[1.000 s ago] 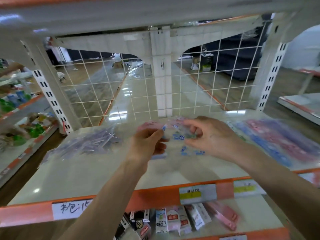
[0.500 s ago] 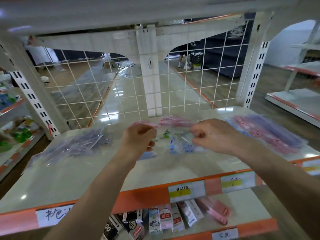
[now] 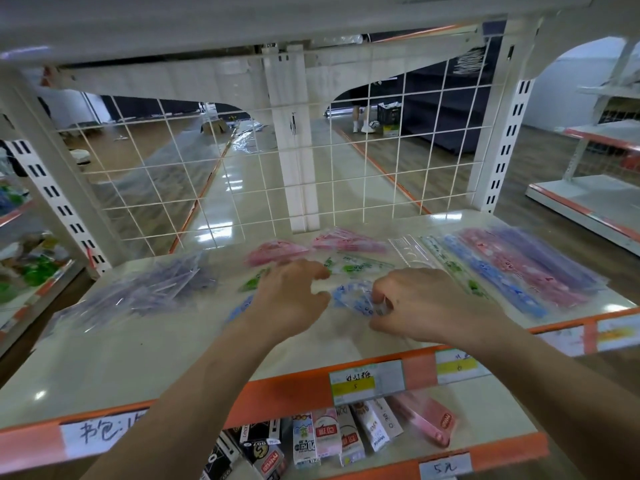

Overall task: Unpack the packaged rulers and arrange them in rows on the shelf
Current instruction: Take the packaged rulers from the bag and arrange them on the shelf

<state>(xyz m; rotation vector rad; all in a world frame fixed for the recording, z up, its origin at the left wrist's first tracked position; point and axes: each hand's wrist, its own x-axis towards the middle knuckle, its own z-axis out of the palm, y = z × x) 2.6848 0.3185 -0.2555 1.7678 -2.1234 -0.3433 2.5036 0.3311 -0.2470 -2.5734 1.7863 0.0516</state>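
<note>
Head view: packeted rulers [image 3: 349, 242] lie at shelf [image 3: 138, 358] centre.
Right hand [image 3: 429, 306] pinches clear packet [image 3: 346, 309] holding blue protractor [image 3: 351, 295]; left hand [image 3: 291, 299] spread.

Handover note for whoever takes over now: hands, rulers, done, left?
Hands: left hand is curled over the green pieces, grip unclear; right hand pinches the blue piece.
Things: ruler rows in blue, pink and purple lie on the right of the shelf; pink pieces at the back.
Done: those rows.
Left: place the blue piece; the bagged pile on the left looks still packed.
</note>
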